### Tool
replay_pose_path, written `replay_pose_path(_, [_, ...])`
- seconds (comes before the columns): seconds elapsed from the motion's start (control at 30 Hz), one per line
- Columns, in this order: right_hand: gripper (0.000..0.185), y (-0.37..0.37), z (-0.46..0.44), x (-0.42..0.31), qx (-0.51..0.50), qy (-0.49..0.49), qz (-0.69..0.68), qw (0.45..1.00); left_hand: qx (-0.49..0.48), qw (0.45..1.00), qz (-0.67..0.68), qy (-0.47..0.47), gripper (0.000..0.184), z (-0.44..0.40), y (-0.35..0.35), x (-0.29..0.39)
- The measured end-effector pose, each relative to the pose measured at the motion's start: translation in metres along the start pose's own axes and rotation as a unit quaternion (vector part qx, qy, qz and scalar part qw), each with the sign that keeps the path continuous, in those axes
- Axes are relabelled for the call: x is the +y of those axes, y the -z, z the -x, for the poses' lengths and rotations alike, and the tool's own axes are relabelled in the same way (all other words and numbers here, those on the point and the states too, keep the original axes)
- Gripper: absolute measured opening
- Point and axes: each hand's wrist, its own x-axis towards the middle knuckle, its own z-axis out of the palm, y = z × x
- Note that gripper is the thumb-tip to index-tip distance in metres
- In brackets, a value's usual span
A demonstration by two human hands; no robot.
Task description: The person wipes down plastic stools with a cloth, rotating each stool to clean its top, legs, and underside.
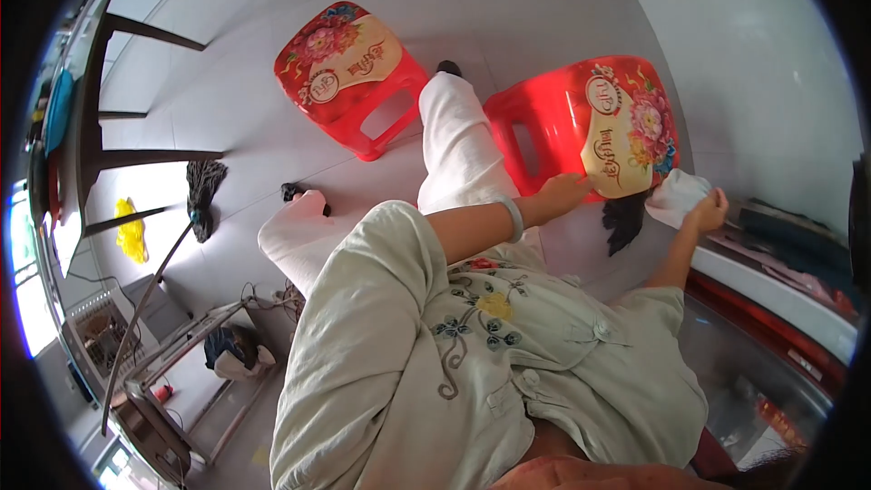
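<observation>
My left hand (562,197), below a pale bracelet (513,218), has its fingers closed at the near edge of a red plastic stool (544,118). The stool's seat carries a flower print and a cream panel. To the right, my right hand (708,211) is closed on a white cloth (678,197), which hangs bunched beside the stool's near corner. Partly hidden under that corner is a black, limp-looking thing (624,222); its kind is unclear. A second red stool (340,63) with the same print stands farther left, past my white-trousered leg (454,132).
A dark-legged table (82,145) stands at the left. A black mop head (204,191) and a yellow one (131,230) are near it. Folded dark cloths (789,231) lie on a ledge at the right, along the pale wall (753,63). A metal frame (200,336) stands lower left.
</observation>
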Motion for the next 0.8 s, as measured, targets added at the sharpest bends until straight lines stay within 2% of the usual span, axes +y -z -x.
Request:
replay_pose_path(0.03, [0.02,0.007,0.015,-0.008,-0.035,-0.056,0.072,0.995,0.004,0.999,-0.041,-0.014,0.054,-0.01,-0.004,-0.018])
replay_pose_path(0.1, [0.024,0.002,0.026,0.023,-0.058,-0.061,0.082,0.993,0.008,0.996,-0.082,-0.03,0.054,-0.012,0.006,-0.021])
replay_pose_path(0.17, [0.027,-0.006,0.048,0.054,-0.119,-0.06,0.101,0.986,0.048,0.994,-0.088,0.052,0.048,0.004,0.038,-0.006])
replay_pose_path(0.23, [0.029,-0.008,0.074,0.064,-0.186,-0.066,0.131,0.971,0.117,0.992,-0.01,0.052,0.044,-0.007,0.054,-0.038])
replay_pose_path(0.27, [0.03,-0.013,0.087,0.066,-0.222,-0.076,0.147,0.961,0.168,0.978,0.109,0.067,0.041,-0.002,0.072,-0.04])
replay_pose_path(0.3, [0.032,-0.026,0.097,0.084,-0.261,-0.126,0.124,0.949,0.22,0.946,0.225,0.079,0.038,0.006,0.094,-0.043])
replay_pose_path(0.33, [0.034,-0.046,0.109,0.108,-0.304,-0.174,0.099,0.932,0.261,0.927,0.262,0.067,0.035,0.014,0.117,-0.052])
replay_pose_path(0.37, [0.034,-0.068,0.128,0.135,-0.312,-0.169,0.093,0.93,0.301,0.904,0.298,0.055,0.032,0.023,0.14,-0.064])
replay_pose_path(0.4, [0.039,-0.087,0.147,0.159,-0.365,-0.216,-0.058,0.904,0.33,0.885,0.326,0.038,0.03,0.033,0.167,-0.082])
replay_pose_path(0.43, [0.045,-0.097,0.159,0.169,-0.408,-0.259,-0.205,0.851,0.388,0.86,0.327,0.058,0.029,0.044,0.191,-0.096])
replay_pose_path(0.47, [0.045,-0.092,0.172,0.153,-0.434,-0.333,-0.262,0.795,0.44,0.845,0.302,0.034,0.027,0.052,0.214,-0.127])
replay_pose_path(0.5, [0.045,-0.087,0.182,0.138,-0.44,-0.379,-0.271,0.767,0.494,0.791,0.353,0.069,0.023,0.073,0.231,-0.119])
replay_pose_path(0.57, [0.046,-0.073,0.196,0.116,-0.454,-0.445,-0.283,0.718,0.567,0.756,0.317,0.077,0.021,0.097,0.27,-0.172])
replay_pose_path(0.63, [0.046,-0.064,0.203,0.105,-0.458,-0.481,-0.274,0.695,0.627,0.698,0.331,0.105,0.026,0.115,0.304,-0.261])
replay_pose_path(0.67, [0.047,-0.061,0.203,0.102,-0.461,-0.491,-0.268,0.689,0.633,0.692,0.331,0.105,0.026,0.126,0.31,-0.254])
replay_pose_path(0.73, [0.047,-0.054,0.204,0.094,-0.464,-0.509,-0.246,0.682,0.661,0.613,0.383,0.202,0.052,0.156,0.318,-0.229])
replay_pose_path(0.8, [0.048,-0.047,0.203,0.092,-0.461,-0.53,-0.227,0.675,0.647,0.624,0.365,0.241,0.055,0.165,0.328,-0.269])
